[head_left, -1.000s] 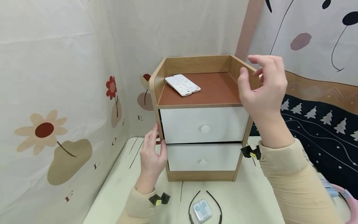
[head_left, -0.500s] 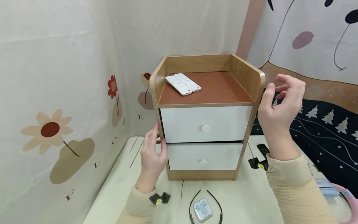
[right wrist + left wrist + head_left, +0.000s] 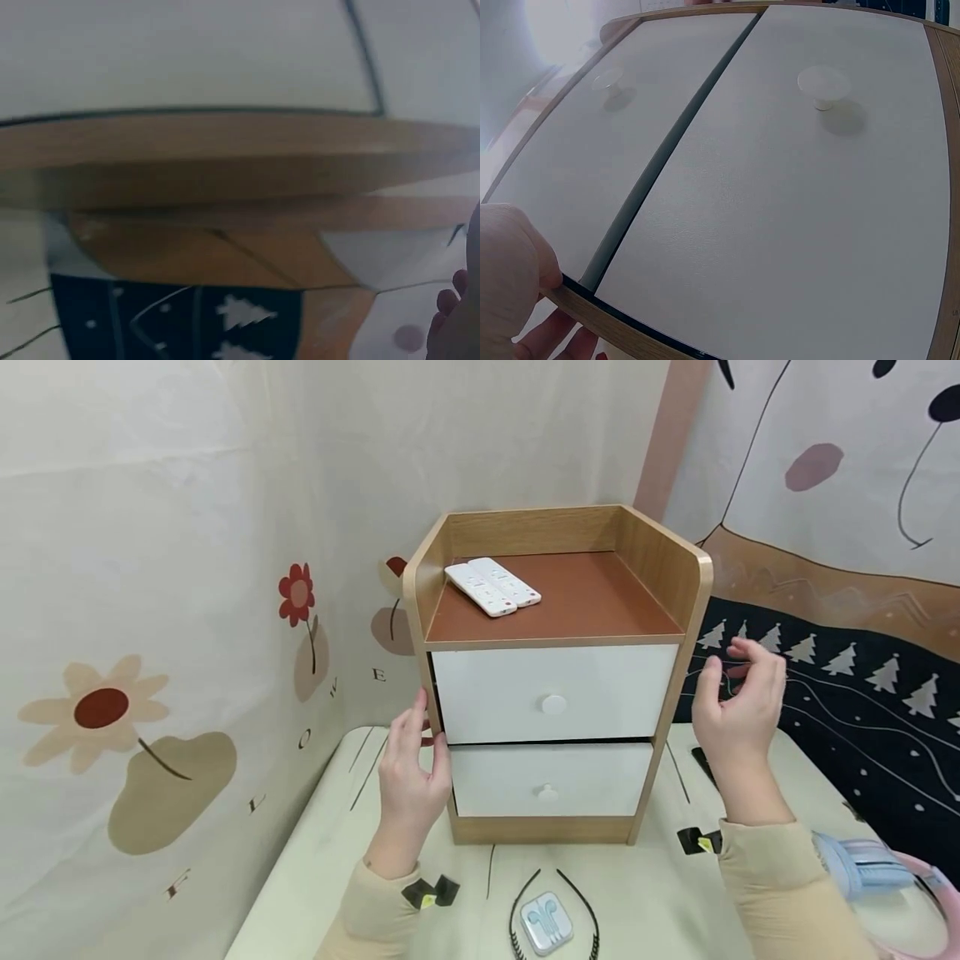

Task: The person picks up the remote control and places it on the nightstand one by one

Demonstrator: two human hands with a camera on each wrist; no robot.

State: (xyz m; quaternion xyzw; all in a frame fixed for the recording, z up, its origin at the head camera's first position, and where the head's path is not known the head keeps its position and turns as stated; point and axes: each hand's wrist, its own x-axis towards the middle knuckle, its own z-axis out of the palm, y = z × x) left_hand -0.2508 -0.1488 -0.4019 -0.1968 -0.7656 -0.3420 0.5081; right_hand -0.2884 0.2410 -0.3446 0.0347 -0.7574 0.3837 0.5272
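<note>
A small two-drawer cabinet (image 3: 555, 829) stands upright, with wood-coloured panels and two white drawer fronts, both pushed in. My left hand (image 3: 411, 781) holds its left side edge; in the left wrist view the thumb (image 3: 546, 262) lies at the front and the fingers (image 3: 551, 334) lie on the outer side. My right hand (image 3: 738, 727) is raised beside the cabinet's right side, apart from it, with loosely bent fingers and nothing in them. Round knobs sit on the upper drawer (image 3: 480, 693) and the lower drawer (image 3: 487, 781).
Two white remote controls (image 3: 492, 587) lie on the cabinet's brown top. In front, a black headband (image 3: 513, 910) surrounds a clear case of earphones (image 3: 546, 923). Pale blue and pink headphones (image 3: 870, 867) lie at right. A black object (image 3: 703, 764) is partly behind my right hand.
My right hand has moved away from in front of the cabinet's upper right side and down to the right of it. The left hand stays on the left edge.
</note>
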